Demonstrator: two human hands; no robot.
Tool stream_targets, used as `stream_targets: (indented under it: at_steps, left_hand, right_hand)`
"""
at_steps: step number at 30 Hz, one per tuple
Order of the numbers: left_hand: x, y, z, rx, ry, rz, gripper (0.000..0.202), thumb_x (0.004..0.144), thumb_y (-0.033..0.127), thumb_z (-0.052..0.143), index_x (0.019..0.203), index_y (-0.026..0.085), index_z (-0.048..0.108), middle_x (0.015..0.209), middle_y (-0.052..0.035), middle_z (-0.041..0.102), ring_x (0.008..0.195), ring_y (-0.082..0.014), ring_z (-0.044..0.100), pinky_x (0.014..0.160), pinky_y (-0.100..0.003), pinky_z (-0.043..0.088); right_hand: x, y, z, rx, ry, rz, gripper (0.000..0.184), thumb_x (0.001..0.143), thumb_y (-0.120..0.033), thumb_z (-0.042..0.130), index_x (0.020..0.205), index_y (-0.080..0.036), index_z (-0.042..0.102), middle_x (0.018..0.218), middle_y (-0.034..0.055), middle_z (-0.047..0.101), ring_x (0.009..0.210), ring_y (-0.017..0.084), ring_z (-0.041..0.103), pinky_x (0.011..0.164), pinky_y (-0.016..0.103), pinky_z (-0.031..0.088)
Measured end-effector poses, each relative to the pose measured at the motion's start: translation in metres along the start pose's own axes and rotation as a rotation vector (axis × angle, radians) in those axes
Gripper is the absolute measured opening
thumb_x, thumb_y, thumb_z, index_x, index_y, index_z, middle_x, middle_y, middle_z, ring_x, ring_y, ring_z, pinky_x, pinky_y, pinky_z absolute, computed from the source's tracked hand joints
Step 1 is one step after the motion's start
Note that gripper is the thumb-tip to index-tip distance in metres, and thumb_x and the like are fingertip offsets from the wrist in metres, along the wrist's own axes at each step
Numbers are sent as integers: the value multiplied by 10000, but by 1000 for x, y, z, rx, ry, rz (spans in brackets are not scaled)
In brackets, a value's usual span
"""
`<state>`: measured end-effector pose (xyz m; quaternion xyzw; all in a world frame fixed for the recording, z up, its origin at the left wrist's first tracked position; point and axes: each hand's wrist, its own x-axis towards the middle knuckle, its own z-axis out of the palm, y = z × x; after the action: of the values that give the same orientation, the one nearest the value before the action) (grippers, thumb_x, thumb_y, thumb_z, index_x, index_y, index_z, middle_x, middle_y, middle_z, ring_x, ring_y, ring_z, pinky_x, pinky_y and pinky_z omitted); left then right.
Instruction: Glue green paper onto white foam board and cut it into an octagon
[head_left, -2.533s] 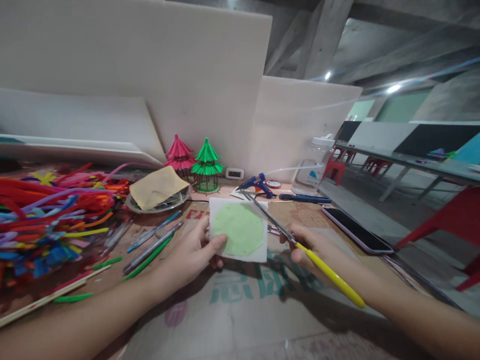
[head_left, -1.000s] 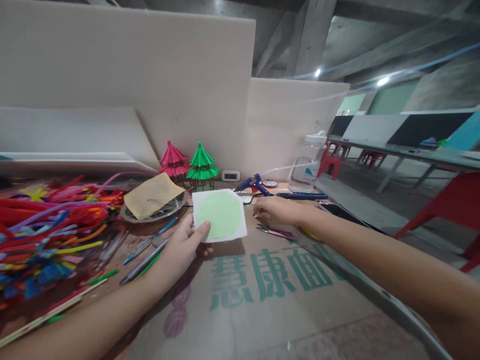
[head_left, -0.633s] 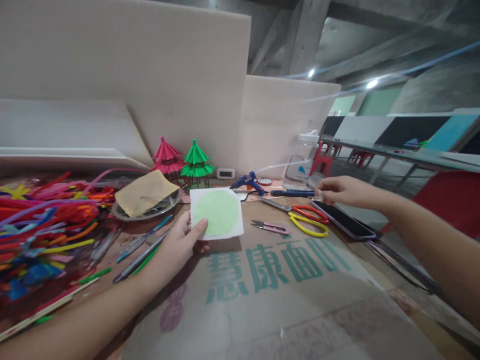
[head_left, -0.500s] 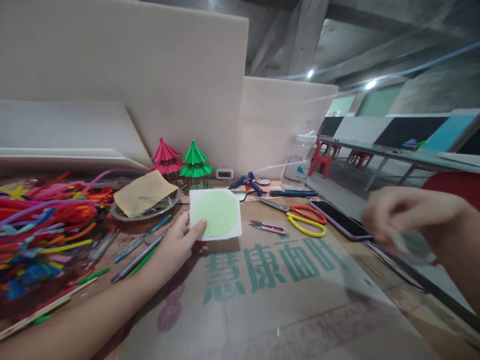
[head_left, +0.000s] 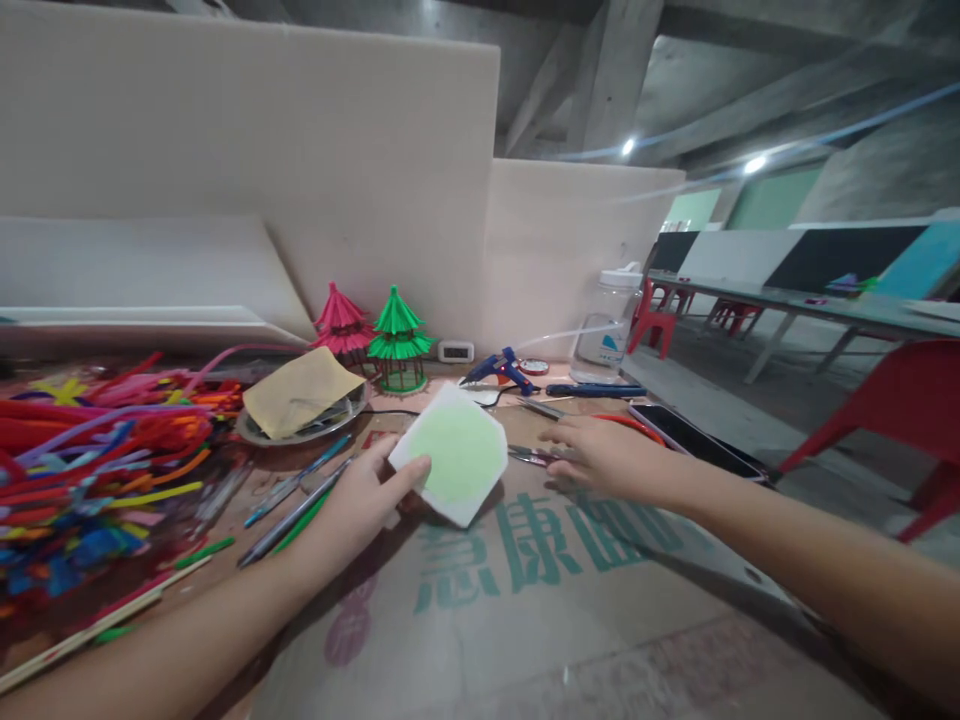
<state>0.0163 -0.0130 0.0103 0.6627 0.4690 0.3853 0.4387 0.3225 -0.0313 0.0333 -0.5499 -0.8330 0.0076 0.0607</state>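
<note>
My left hand (head_left: 377,490) is closed on a white piece of sheet with a pale green circle (head_left: 459,455) on it, thumb on top and fingers beneath. The piece is tilted, with one corner pointing down toward the cardboard sheet. My right hand (head_left: 592,455) is over the thread snips (head_left: 529,457), fingers apart and reaching left; whether it touches them I cannot tell. It also hides most of the scissors, whose blades (head_left: 541,408) and red handle (head_left: 634,427) still show behind it.
Printed cardboard (head_left: 517,620) covers the work surface. Pipe cleaners (head_left: 90,480) heap at left, beside a metal dish (head_left: 255,432) with a yellowish sheet. Behind stand red (head_left: 341,320) and green (head_left: 397,335) pavilion models, a glue gun (head_left: 504,372) and a bottle (head_left: 606,325). A phone (head_left: 697,440) lies right.
My right hand has come in from the right edge to the snips and scissors. The small pale thing near it is gone from view. My left hand has turned the green-circled piece.
</note>
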Motion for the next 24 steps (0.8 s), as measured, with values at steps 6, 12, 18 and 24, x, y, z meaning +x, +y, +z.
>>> stream_targets:
  at_steps: [6,12,18,24]
  left_hand:
    - [2,-11,2,-158,20,8,434,824,573,672,995,178,614,600,36,590,501,-149,578,450,-232,430]
    - [3,-16,3,-230,-24,-1,466,887,562,609,1165,196,535,839,-9,687,554,-134,650,529,-258,551]
    - [1,-14,4,-194,-23,31,458,877,584,613,1101,194,527,783,9,653,527,-138,635,490,-266,549]
    - [0,-14,2,-92,48,88,438,913,627,533,1055,214,506,639,40,593,431,-165,596,402,-283,489]
  right_hand:
    - [8,17,9,39,144,79,330,970,-306,483,1200,-168,676,1219,140,701,1072,280,655,876,370,477]
    - [-2,14,13,133,81,124,365,949,-393,546,1209,-173,677,1080,116,731,957,265,676,798,352,488]
    - [-1,-2,20,40,80,31,302,977,-391,541,1133,-186,698,1156,118,696,1071,260,642,908,349,479]
    - [-5,47,19,-149,100,162,357,963,-254,466,1239,-114,644,1207,210,666,1141,327,614,956,410,445]
